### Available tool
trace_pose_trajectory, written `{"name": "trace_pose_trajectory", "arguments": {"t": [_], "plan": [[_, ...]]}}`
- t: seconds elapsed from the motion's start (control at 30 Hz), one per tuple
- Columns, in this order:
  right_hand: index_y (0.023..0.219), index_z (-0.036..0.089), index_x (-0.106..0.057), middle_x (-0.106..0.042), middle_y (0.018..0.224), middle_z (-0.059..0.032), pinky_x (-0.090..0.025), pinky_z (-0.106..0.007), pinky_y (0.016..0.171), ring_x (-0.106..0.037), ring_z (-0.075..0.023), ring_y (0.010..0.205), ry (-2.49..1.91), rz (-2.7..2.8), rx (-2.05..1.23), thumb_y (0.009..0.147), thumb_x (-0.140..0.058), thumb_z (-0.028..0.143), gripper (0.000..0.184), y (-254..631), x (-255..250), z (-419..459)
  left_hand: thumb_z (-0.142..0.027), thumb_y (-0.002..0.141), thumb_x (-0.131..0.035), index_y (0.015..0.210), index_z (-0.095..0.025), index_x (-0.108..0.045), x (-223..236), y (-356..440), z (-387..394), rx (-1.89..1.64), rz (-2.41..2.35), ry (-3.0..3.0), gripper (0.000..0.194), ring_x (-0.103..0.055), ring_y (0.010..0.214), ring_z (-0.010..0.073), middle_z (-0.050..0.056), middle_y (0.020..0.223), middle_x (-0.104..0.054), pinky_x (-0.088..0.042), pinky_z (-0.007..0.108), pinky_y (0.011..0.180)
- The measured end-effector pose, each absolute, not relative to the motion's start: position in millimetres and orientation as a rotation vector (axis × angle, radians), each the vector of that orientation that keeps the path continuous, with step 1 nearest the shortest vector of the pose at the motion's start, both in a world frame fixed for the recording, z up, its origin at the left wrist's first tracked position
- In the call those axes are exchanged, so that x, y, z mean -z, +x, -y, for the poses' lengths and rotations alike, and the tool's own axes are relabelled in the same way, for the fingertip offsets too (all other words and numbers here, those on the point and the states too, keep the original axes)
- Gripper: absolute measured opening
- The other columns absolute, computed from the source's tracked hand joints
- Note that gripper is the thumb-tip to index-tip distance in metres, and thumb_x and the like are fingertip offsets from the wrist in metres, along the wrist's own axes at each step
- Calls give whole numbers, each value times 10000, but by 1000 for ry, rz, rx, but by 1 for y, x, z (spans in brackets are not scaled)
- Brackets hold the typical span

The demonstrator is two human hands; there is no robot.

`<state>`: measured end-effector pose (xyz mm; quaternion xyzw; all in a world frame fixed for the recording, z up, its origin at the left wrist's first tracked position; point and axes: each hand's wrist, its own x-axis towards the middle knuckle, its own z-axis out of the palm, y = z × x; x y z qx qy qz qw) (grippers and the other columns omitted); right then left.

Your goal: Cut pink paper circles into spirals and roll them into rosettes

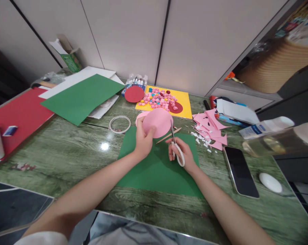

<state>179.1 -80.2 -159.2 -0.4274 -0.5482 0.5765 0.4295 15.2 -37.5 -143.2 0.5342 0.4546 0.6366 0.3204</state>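
Note:
My left hand [144,140] pinches a round pink paper circle [159,121] between thumb and fingers, above the table. Another pink round piece [139,117] shows partly behind it. White-handled scissors [178,153] are gripped in my right hand [182,154], their blades upright at the circle's right edge. Whether the blades touch the paper I cannot tell. Below both hands lies a green sheet [154,177]. A thin pointed wooden stick [169,135] is just beyond it, partly hidden by the scissors.
Pink paper scraps [210,127] and white bits lie right, near a phone [242,172] and a white mouse [270,182]. Behind, a yellow sheet [187,102] bears several small paper balls [157,97]. A tape roll [119,124], green sheet [84,97] and red sheet [21,115] lie left.

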Motion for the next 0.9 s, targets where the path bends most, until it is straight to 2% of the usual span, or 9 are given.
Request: {"name": "trace_pose_trajectory", "arguments": {"t": [0.57, 0.9], "plan": [[941, 189, -529, -486, 540, 66, -339, -170, 391, -485, -63, 397, -1102, 1354, -1450, 825, -525, 379, 223, 178, 156, 80, -312, 779, -562, 1028, -217, -440, 145, 15, 34, -1717, -1256, 1363, 293, -502, 964, 182, 43, 1039, -511, -414, 339, 838], [935, 181, -524, -479, 544, 65, -341, -174, 387, -478, -65, 399, -1078, 1362, -1428, 810, -534, 410, 262, 178, 157, 80, -266, 779, -542, 1052, -226, -430, 147, 15, 35, -1684, -1229, 1394, 298, -489, 962, 189, 42, 1027, -500, -405, 353, 849]]}}
